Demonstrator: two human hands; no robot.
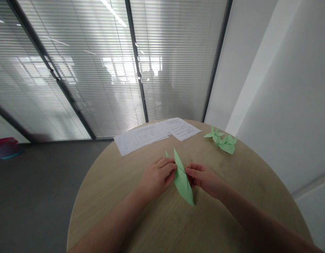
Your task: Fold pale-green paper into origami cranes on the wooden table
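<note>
A long piece of folded green paper [183, 186] is held over the middle of the round table, slanting from upper left to lower right. It has a pointed top, and a second thin tip shows behind my left fingers. My left hand [159, 174] grips its left edge with bent fingers. On the opposite edge, my right hand [201, 177] pinches the paper between thumb and fingers. Some of the fingertips are hidden behind the paper. Farther back on the right lie several folded green paper figures [222, 141], close together.
Printed white sheets [142, 137] overlap at the far side of the wooden table [104, 196]. Behind it stands a glass partition with blinds [175, 70]. A white wall [291, 105] rises close on the right. A pink and blue basket [5, 148] sits on the floor at far left.
</note>
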